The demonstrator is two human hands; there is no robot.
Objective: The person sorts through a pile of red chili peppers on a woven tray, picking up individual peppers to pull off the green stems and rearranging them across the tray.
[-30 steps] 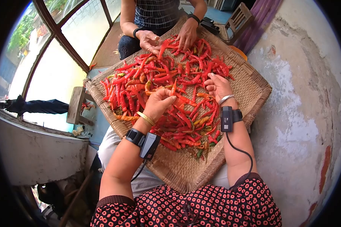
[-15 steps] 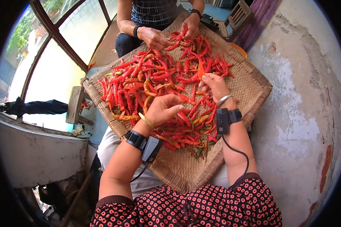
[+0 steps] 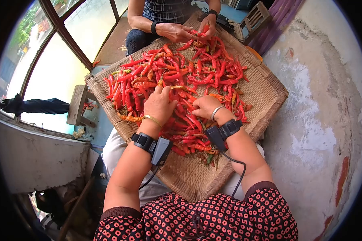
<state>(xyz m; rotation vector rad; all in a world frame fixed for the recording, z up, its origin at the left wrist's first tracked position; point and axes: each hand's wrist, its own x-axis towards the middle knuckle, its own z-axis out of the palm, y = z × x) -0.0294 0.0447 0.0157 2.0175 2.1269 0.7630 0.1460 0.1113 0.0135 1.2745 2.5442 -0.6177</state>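
Observation:
A big heap of red and orange chili peppers [image 3: 134,74] lies on a woven tray [image 3: 265,94]. My left hand [image 3: 159,106], with a gold-coloured bangle, reaches into the middle of the heap, its fingers bent down round the end of an orange chili pepper [image 3: 160,83]. To its right, my right hand [image 3: 208,107], wearing a silver bangle, is low over the peppers with its fingers curled together. Its fingertips touch the heap, but whatever they hold is hidden.
Across the tray, another person's hands [image 3: 179,32] handle red peppers at the far corner. A wooden stool [image 3: 77,105] and a dark folded umbrella [image 3: 44,106] are at the left by the window. A rough plastered wall [image 3: 313,116] runs along the right.
My right hand has come down and left from the upper right, where it held up an orange-red pepper. My left hand has moved slightly up and left into the heap, fingers now bent down.

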